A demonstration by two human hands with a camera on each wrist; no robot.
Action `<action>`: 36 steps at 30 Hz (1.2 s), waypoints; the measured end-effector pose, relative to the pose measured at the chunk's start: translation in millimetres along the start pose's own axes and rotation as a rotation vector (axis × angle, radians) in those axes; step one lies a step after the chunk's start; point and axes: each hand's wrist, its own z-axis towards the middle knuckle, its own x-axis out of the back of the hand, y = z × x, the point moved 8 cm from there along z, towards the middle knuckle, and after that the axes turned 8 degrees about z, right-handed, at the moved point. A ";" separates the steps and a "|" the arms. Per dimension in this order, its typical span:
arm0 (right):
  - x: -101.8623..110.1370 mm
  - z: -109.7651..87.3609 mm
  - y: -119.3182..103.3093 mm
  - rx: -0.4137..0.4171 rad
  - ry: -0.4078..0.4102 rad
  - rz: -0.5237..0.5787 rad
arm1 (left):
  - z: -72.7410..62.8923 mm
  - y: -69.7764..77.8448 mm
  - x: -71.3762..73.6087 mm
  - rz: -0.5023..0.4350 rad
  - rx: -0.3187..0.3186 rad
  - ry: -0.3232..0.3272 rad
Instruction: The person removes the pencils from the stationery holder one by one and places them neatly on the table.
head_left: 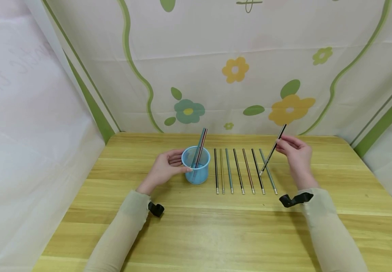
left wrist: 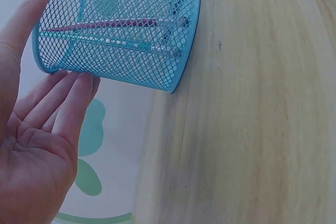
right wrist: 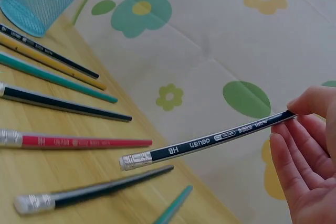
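My left hand [head_left: 164, 166] holds a light blue mesh pencil cup [head_left: 198, 177], thumb at the rim and fingers against its far side. Inside the cup lean a teal pencil [left wrist: 121, 42] and a red one [left wrist: 113, 24], eraser ends down. With thumb and fingertips my right hand [head_left: 297, 154] pinches a black pencil [right wrist: 215, 139] near its upper end. It slants above the table, its silver eraser end pointing down-left over the row of pencils. Closest under it in the head view are another black pencil [head_left: 258, 170] and a slanted teal pencil [head_left: 271, 178].
Between cup and right hand, more pencils lie side by side on the wooden table [head_left: 196, 234], erasers toward me: black [head_left: 216, 170], yellow [head_left: 222, 172], teal [head_left: 229, 172], black [head_left: 238, 172] and red [head_left: 248, 172]. A flowered cloth [head_left: 196, 83] hangs behind the table.
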 end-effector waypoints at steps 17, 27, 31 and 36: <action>40.4 4.6 -10.6 -0.096 -0.064 -0.257 | 0.9 -1.3 0.6 0.000 0.007 0.000; 48.2 8.1 1.6 -0.147 -0.181 -0.678 | 0.9 -1.9 1.0 0.007 0.008 0.001; 50.2 12.4 11.4 -0.151 -0.188 -0.690 | 0.9 -1.9 0.7 0.002 0.011 0.001; 48.8 16.2 24.0 -0.146 -0.201 -0.713 | 0.7 -1.9 0.3 -0.001 0.009 -0.002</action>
